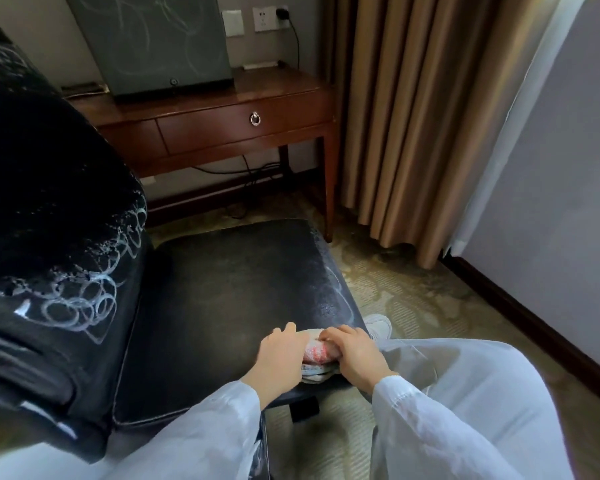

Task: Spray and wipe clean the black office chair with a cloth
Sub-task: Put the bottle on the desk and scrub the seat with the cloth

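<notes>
Both hands press on the cloth (315, 355) at the near right corner of the chair (222, 299) seat: the left hand (282, 358) lies flat on its left part, the right hand (355, 358) curls over its right part, so the two sit close together, clamped down on it. Only a pink and white strip of cloth shows between them, with a greyish fold under the right wrist. It looks soft and limp, likely to bunch unless held flat under the palms, which is the sensible grip. I judge the seat firm and slightly slick, with pale smears along its right edge. Farther left, white scribbled loops mark the backrest (84, 299); its upper part runs out of frame. No spray bottle is visible. Beyond stand a desk (222, 126) and curtain (413, 116).
</notes>
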`<state>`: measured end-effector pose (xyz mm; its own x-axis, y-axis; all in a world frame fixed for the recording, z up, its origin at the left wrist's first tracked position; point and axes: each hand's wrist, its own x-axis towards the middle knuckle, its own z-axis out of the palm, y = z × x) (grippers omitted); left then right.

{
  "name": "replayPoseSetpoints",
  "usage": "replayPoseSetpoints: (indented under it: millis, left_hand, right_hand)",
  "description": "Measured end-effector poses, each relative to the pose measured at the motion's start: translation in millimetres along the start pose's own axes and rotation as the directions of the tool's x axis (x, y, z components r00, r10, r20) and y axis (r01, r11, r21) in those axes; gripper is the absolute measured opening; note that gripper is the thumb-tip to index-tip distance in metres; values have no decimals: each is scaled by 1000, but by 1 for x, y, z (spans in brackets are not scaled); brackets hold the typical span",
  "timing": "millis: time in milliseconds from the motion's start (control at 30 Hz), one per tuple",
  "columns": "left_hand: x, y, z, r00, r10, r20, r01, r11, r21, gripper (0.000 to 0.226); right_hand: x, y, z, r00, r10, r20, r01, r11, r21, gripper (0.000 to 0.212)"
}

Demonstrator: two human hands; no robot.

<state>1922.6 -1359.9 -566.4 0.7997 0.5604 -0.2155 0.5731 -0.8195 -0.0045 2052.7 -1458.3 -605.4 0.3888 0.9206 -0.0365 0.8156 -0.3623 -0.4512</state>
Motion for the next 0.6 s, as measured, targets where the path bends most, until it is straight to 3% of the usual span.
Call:
replayPoseSetpoints:
  millis: [233,600]
  left_hand:
    - [7,25,-7,993,119,-20,-118,991,59,38]
    - [50,37,-9,995,97,-18,-96,995,25,36]
  right_hand:
    - [-7,25,-13,999,54,8,-55,995,89,49]
    - [23,57,-15,993,109,-35,-103,983,153,50]
